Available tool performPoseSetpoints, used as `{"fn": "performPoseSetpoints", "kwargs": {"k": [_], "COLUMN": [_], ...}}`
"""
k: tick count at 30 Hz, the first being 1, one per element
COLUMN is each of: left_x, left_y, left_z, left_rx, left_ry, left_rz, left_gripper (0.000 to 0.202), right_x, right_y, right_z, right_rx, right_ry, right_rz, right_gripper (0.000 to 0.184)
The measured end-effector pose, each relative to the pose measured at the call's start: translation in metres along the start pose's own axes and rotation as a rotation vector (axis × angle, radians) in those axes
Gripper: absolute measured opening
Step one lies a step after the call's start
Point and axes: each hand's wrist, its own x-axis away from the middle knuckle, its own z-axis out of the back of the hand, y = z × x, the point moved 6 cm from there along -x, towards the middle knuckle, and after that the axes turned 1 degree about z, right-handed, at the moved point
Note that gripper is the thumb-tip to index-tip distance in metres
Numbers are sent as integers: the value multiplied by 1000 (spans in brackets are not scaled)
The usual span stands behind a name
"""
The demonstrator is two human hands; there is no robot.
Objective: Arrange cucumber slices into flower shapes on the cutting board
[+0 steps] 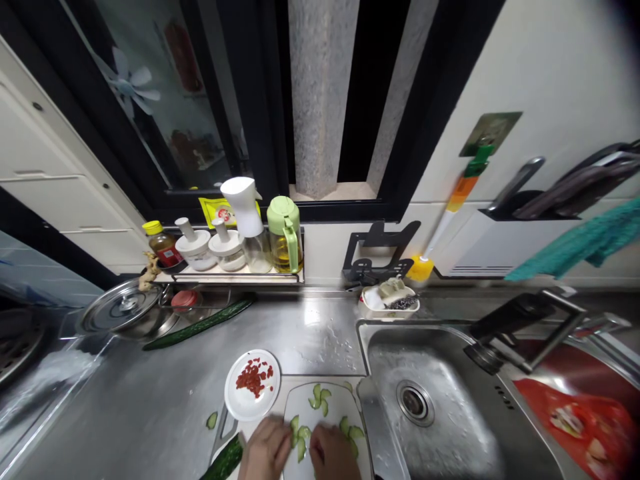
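Note:
A white square plate [327,387] carries cucumber slices [320,398] set in small pinwheel groups. My left hand [265,450] is at the plate's left edge, fingers curled together beside the middle-left group of slices [300,437]. Over the plate, my right hand [334,453] has its fingers closed in a pinch between that group and the right-hand slices [352,430]. What either hand pinches is hidden. A cut cucumber [225,460] lies left of my left hand on the cutting board [290,381]. Behind it stands a round white plate [235,397] of red goji berries [254,378].
The steel sink [440,373] is on the right, with a knife blade [377,427] beside the plate. A whole cucumber [200,325] lies below the condiment rack [235,275]. One slice [212,420] rests on the counter. A lidded pot [125,307] stands far left.

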Motion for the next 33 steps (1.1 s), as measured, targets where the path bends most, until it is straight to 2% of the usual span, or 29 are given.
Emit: {"fn": "performPoseSetpoints", "kwargs": {"k": [5,14,25,33], "left_x": [8,9,12,10], "left_y": [9,7,3,1], "left_z": [-16,-18,-23,-29], "left_rx": [-26,-53,17,14], "left_ry": [-12,-56,1,-15], "left_rz": [-36,-95,-16,7], "left_gripper": [31,22,27,26], "right_x": [1,-1,-5,-8], "right_y": [-1,-15,-14,-12], "right_z": [3,2,-10,-15], "right_rx": [-3,-94,-111,-83], "right_ry": [13,15,-19,-22], "right_rz": [10,92,149,145], "right_gripper": [19,30,26,29]}}
